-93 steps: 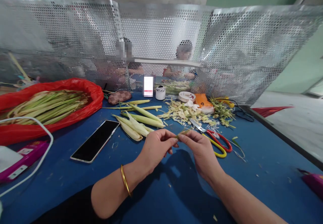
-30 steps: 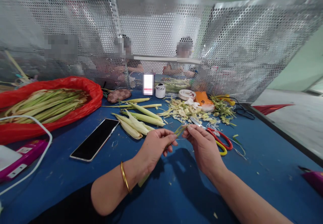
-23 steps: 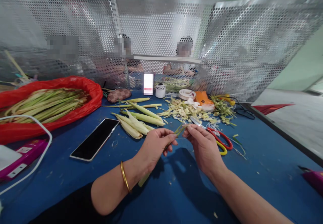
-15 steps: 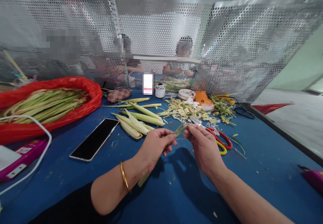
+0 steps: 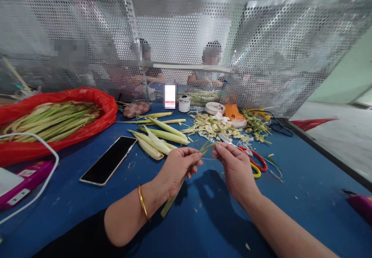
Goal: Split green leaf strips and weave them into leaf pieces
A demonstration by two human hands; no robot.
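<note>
— Two hands on one stalk?
— Yes. My left hand (image 5: 178, 167) is closed round a thin green stalk (image 5: 174, 196); my right hand (image 5: 235, 167) pinches its frayed tip between them.
— Beyond your hands?
— Red-and-yellow scissors (image 5: 253, 160) just past my right hand; far left, a glossy red bag (image 5: 109, 110) of fibrous stalks.

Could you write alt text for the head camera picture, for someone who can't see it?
Two bare hands hold a thin green leaf strip above a blue table: the left hand grips it, the right hand pinches its split tip. Around them lie a phone, pale stalks, scissors and a red bag of leaves.
</note>
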